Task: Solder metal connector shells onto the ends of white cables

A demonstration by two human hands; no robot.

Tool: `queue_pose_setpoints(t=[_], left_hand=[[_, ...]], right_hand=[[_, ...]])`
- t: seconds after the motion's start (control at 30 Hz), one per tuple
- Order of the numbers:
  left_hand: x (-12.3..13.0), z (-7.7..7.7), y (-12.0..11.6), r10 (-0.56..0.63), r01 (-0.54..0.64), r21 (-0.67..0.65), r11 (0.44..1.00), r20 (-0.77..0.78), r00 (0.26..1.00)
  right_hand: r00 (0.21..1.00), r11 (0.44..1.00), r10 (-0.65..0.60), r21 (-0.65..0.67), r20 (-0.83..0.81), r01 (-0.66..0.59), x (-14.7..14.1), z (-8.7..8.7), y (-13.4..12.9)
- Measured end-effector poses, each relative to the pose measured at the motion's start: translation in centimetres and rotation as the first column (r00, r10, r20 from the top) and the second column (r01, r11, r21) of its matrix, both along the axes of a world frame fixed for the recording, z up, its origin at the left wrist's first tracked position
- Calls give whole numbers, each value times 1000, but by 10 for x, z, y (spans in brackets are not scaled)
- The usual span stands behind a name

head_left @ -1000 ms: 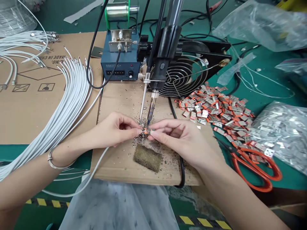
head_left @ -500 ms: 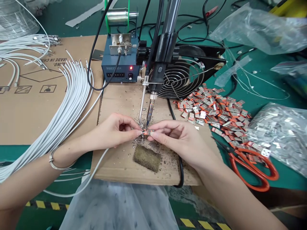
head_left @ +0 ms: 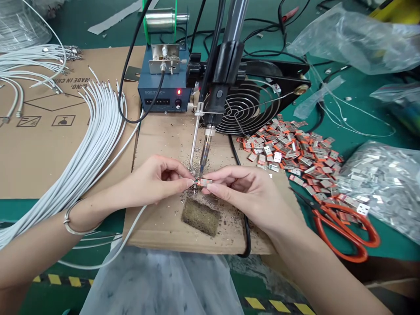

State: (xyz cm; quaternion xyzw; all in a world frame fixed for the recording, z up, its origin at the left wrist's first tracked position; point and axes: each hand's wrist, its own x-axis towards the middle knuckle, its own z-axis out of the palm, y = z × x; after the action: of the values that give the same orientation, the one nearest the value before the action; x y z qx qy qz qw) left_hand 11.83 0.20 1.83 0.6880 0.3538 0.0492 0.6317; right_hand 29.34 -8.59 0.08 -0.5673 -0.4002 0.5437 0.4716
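Between thumb and fingers, my left hand (head_left: 154,180) pinches the end of a white cable (head_left: 137,218), whose length runs down behind my wrist. My right hand (head_left: 246,188) grips a small metal USB connector (head_left: 206,182) with an orange part, held against the cable end. Just above this joint points the tip of a clamped soldering iron (head_left: 206,148). A thin bent solder feed tube (head_left: 194,142) comes down beside it. My fingertips partly cover the wires. Below my hands lies a brown sponge (head_left: 201,217) on cardboard.
A bundle of white cables (head_left: 98,131) lies left. Behind stands a blue solder feeder (head_left: 160,94) with a solder spool (head_left: 160,22). A black fan (head_left: 243,109), a pile of USB connectors (head_left: 295,153), orange-handled scissors (head_left: 344,232) and a bag of metal parts (head_left: 387,188) sit right.
The connector has turned slightly, showing more of its metal face, and sits a little lower and apart from the iron's tip. Both hands keep their grips and have hardly moved.
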Motion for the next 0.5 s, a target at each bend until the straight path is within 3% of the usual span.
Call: queue_pose_setpoints(t=[0.23, 0.5], left_hand=[[1, 1, -1, 10, -11, -27, 1000, -32, 999], [-3, -4, -5, -27, 33, 139, 990, -49, 998]], right_hand=[[1000, 1000, -4, -8, -2, 4, -1, 1, 0], [999, 999, 42, -15, 13, -42, 2, 1, 1]])
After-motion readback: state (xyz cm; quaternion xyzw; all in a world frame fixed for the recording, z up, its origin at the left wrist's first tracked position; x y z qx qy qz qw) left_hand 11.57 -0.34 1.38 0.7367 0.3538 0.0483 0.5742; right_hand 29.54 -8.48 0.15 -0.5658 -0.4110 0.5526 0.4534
